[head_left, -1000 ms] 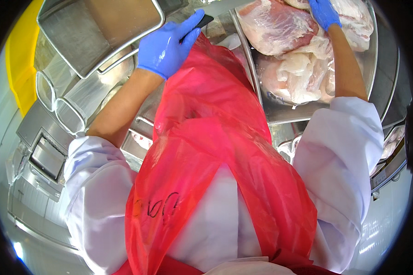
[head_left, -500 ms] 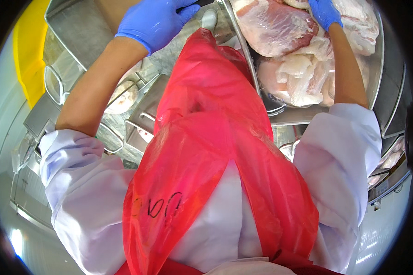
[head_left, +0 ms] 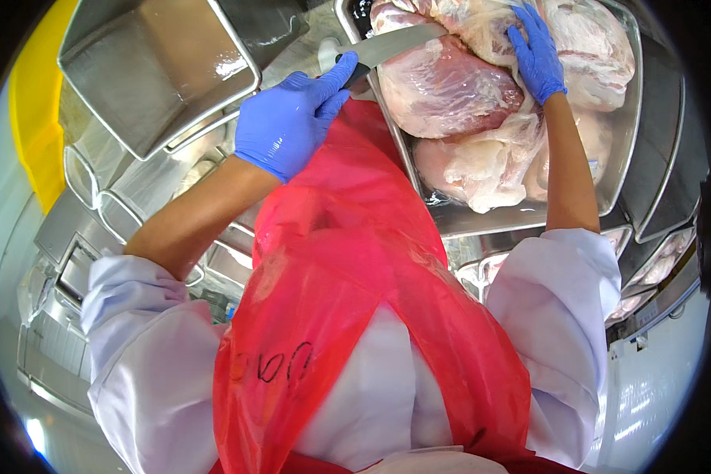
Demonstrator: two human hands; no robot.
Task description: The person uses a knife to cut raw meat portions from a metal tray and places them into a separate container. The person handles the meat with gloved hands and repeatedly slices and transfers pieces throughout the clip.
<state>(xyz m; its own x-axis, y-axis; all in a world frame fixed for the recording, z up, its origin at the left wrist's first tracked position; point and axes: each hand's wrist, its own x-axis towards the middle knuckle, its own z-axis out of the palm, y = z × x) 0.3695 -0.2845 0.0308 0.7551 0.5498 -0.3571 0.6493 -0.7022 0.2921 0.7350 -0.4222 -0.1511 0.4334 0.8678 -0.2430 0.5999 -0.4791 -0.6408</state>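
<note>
From afar, I watch the left hand (head_left: pixel 328 83), fingers wrapped around a knife (head_left: pixel 399 44), and the right hand (head_left: pixel 542 63), thumb and fingers parted, on meat (head_left: pixel 450 88) in a tray (head_left: pixel 470 222), likely heavy, soft and slick, best gripped underneath.

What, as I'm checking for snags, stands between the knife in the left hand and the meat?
Nothing visible: from the left hand, the knife reaches across the left rim of the tray, its tip over the meat; contact unclear. The right hand lies right of the tip.
</note>
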